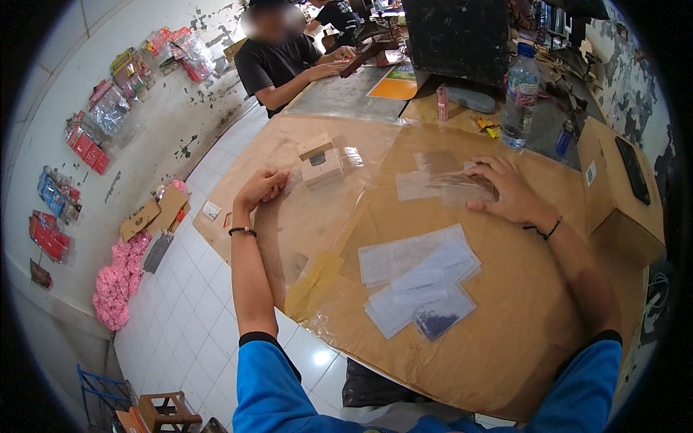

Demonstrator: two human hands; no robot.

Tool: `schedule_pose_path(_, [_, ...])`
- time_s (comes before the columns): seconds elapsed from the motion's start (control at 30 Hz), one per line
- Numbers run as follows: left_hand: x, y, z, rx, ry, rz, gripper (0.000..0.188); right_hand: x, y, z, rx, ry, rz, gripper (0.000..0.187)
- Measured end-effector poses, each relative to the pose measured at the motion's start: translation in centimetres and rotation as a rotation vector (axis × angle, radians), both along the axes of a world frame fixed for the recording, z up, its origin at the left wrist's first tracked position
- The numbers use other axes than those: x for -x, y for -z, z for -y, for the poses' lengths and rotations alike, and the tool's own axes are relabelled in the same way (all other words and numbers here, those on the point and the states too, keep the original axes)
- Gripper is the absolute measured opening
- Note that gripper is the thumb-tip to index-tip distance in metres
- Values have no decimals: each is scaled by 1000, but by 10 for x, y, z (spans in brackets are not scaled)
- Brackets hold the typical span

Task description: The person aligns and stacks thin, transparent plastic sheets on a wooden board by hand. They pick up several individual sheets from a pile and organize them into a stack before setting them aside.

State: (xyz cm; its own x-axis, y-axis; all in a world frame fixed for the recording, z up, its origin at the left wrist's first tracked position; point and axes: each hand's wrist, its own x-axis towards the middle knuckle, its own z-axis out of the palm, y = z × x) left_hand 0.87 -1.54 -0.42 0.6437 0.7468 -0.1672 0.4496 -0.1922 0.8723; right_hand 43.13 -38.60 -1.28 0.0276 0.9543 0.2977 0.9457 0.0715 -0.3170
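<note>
My left hand (265, 187) rests on the table's left part with its fingers curled together in a pinch. What they hold, if anything, is too small to make out. Just right of it stands a small light-brown box-shaped block (322, 172) with a dark recess in its front. My right hand (505, 189) lies over thin clear plastic sleeves (422, 186), its thumb and fingers spread apart at their right end. Closer to me, several translucent plastic sleeves (419, 281) overlap in a loose pile; the nearest one looks dark at its lower end.
Brown paper and clear film cover the table (505, 325). A cardboard box (621, 195) stands at the right edge. Behind my right hand are a water bottle (521, 97), a pink tube (442, 103) and a blue lighter (564, 138). A person (278, 65) works across the table.
</note>
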Motion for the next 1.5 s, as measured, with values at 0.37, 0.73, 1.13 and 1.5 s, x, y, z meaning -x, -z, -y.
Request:
schedule_pose_path(0.37, [-3, -2, 1, -6, 11, -6, 34, -1, -2, -2, 0, -11, -18, 64])
schedule_pose_path(0.73, [0, 0, -2, 3, 4, -39, 32, 1, -3, -2, 19, -14, -20, 63])
schedule_pose_path(1.13, [-2, 1, -3, 45, 0, 4, 33, 3, -5, -2, -1, -22, -19, 60])
schedule_pose_path(1.5, [4, 4, -9, 8, 40, -35, 35, 6, -7, -3, 13, -16, -18, 58])
